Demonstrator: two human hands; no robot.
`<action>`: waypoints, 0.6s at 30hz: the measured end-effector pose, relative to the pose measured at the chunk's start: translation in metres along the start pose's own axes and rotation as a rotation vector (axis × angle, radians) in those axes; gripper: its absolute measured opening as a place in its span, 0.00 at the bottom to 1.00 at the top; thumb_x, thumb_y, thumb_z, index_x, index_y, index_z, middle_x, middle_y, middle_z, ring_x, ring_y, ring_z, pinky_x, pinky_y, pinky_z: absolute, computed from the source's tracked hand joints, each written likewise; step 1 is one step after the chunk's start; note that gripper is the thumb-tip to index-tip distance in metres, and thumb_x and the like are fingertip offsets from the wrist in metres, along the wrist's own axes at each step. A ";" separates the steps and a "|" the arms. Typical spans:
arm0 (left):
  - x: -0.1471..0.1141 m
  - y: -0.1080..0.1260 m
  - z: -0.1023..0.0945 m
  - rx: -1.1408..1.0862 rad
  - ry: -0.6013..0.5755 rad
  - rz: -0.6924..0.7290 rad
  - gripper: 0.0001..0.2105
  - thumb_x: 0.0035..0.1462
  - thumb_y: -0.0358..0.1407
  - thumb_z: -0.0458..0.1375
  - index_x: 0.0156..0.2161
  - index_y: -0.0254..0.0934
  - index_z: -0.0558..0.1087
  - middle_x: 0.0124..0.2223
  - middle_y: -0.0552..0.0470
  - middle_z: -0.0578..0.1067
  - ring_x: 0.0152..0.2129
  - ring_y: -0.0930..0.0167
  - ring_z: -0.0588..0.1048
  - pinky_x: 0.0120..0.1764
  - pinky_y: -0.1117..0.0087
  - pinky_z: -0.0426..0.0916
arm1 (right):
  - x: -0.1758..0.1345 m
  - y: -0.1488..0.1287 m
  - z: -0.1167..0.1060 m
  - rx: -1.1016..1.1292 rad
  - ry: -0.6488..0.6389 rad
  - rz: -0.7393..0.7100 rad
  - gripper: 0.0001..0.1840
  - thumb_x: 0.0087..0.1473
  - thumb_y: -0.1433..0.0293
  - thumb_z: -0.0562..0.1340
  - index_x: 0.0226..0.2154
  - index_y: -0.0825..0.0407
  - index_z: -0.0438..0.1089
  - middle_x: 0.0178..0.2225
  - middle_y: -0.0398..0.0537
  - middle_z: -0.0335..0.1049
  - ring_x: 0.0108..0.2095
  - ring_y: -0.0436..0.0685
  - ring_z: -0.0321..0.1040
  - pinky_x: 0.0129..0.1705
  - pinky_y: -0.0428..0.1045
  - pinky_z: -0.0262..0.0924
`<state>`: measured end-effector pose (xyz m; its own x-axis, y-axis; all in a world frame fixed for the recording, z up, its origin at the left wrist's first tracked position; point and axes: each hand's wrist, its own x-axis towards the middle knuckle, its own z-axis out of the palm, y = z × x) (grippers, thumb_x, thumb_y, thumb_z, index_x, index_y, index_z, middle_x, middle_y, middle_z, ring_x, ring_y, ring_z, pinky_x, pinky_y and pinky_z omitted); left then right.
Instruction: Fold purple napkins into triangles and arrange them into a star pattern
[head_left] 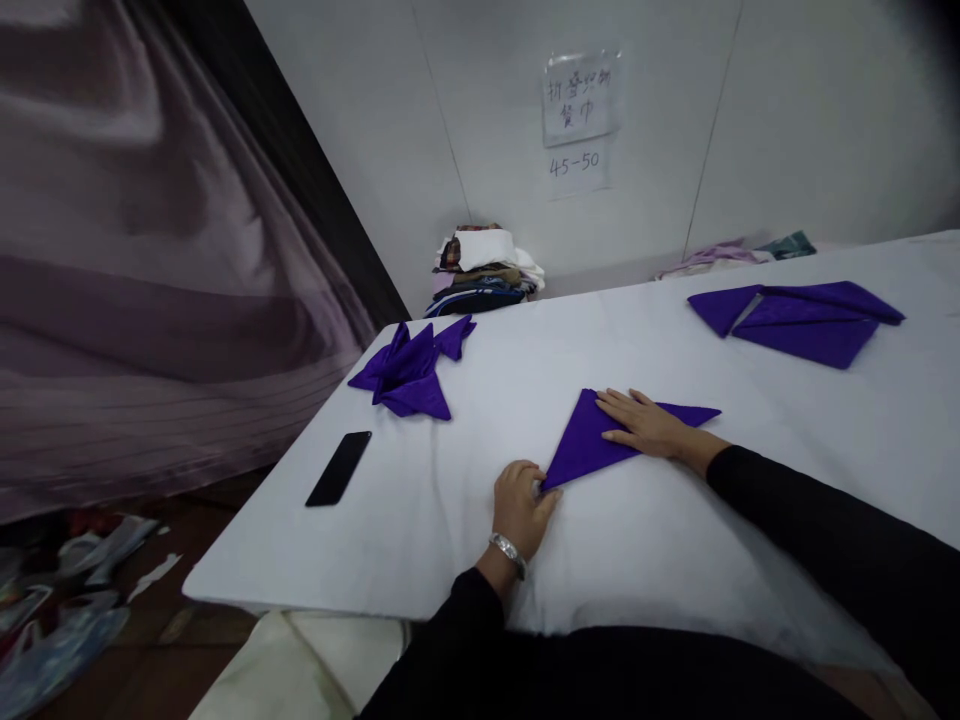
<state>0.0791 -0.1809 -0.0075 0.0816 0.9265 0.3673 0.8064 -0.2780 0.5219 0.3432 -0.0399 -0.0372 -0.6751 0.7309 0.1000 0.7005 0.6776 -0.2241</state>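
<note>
Far left, a black phone [339, 467] is seen lying flat on the white tabletop [750, 520], with a folded purple napkin [413, 370] just behind it. Moving across, the near corner of a purple triangular napkin [592, 440] is pinched by the curled fingers of the left hand [520, 507], a silver watch [508, 552] worn at its wrist. The right hand [646, 424] is laid flat and open on that napkin, pressing it down mid-tabletop. Far right, another purple napkin [806, 320] is spread, well apart.

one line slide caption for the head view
Both hands press a folded purple napkin flat on a white table.
</note>
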 end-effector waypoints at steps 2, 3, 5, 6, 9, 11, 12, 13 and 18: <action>0.001 0.000 0.002 -0.010 -0.008 -0.037 0.07 0.45 0.30 0.62 0.30 0.39 0.67 0.37 0.52 0.71 0.39 0.67 0.68 0.45 0.60 0.63 | 0.000 0.001 0.000 0.008 0.001 0.004 0.38 0.55 0.46 0.44 0.62 0.46 0.39 0.63 0.50 0.40 0.63 0.62 0.34 0.60 0.63 0.32; 0.001 -0.001 0.002 -0.017 -0.015 -0.050 0.07 0.45 0.29 0.61 0.29 0.39 0.67 0.37 0.53 0.71 0.40 0.67 0.68 0.45 0.59 0.63 | 0.000 0.001 0.000 0.015 0.004 0.003 0.38 0.55 0.46 0.44 0.62 0.45 0.39 0.63 0.50 0.40 0.63 0.62 0.34 0.61 0.63 0.32; 0.001 -0.004 0.003 -0.034 -0.030 -0.061 0.06 0.45 0.28 0.60 0.27 0.38 0.66 0.38 0.52 0.71 0.41 0.67 0.68 0.46 0.59 0.62 | 0.000 0.001 -0.001 0.028 0.006 -0.002 0.37 0.55 0.46 0.44 0.62 0.44 0.39 0.63 0.48 0.40 0.63 0.61 0.34 0.61 0.63 0.32; 0.001 -0.006 0.002 -0.042 -0.038 -0.060 0.06 0.46 0.28 0.60 0.26 0.38 0.66 0.39 0.52 0.71 0.41 0.67 0.68 0.46 0.58 0.61 | 0.000 0.000 -0.002 0.032 0.002 -0.004 0.37 0.55 0.46 0.44 0.62 0.44 0.39 0.63 0.48 0.40 0.63 0.62 0.34 0.61 0.63 0.32; 0.000 -0.010 0.001 -0.031 -0.069 -0.036 0.04 0.49 0.28 0.57 0.27 0.39 0.67 0.41 0.51 0.71 0.46 0.64 0.66 0.49 0.55 0.59 | -0.002 -0.001 -0.005 0.036 -0.020 0.003 0.37 0.56 0.46 0.44 0.62 0.45 0.40 0.63 0.49 0.39 0.63 0.62 0.34 0.61 0.63 0.32; 0.000 -0.012 0.000 0.001 -0.096 -0.001 0.04 0.50 0.28 0.55 0.28 0.39 0.67 0.43 0.50 0.71 0.51 0.63 0.63 0.51 0.54 0.57 | -0.004 -0.002 -0.007 0.039 -0.032 0.005 0.38 0.56 0.46 0.45 0.62 0.46 0.40 0.63 0.50 0.39 0.63 0.62 0.34 0.61 0.63 0.31; -0.001 -0.012 -0.001 0.018 -0.112 0.021 0.04 0.51 0.28 0.54 0.29 0.39 0.67 0.43 0.50 0.71 0.52 0.63 0.61 0.52 0.53 0.56 | -0.005 -0.003 -0.008 0.041 -0.036 0.005 0.38 0.56 0.46 0.45 0.62 0.46 0.40 0.63 0.50 0.39 0.63 0.62 0.34 0.61 0.63 0.31; -0.001 -0.013 -0.001 0.035 -0.128 0.043 0.04 0.52 0.27 0.53 0.29 0.39 0.67 0.44 0.50 0.71 0.53 0.63 0.60 0.53 0.53 0.55 | -0.005 -0.003 -0.009 0.043 -0.040 0.005 0.38 0.56 0.46 0.45 0.62 0.46 0.40 0.63 0.50 0.39 0.63 0.62 0.34 0.61 0.64 0.31; -0.001 -0.008 -0.011 0.145 -0.223 0.048 0.08 0.54 0.26 0.49 0.32 0.39 0.68 0.47 0.50 0.71 0.56 0.64 0.58 0.56 0.52 0.52 | -0.006 -0.006 -0.012 0.055 -0.033 -0.010 0.38 0.56 0.47 0.45 0.62 0.47 0.40 0.63 0.51 0.39 0.63 0.62 0.34 0.61 0.64 0.31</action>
<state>0.0660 -0.1827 -0.0039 0.2357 0.9506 0.2018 0.8726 -0.2984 0.3866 0.3457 -0.0475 -0.0248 -0.6894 0.7209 0.0710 0.6808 0.6783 -0.2764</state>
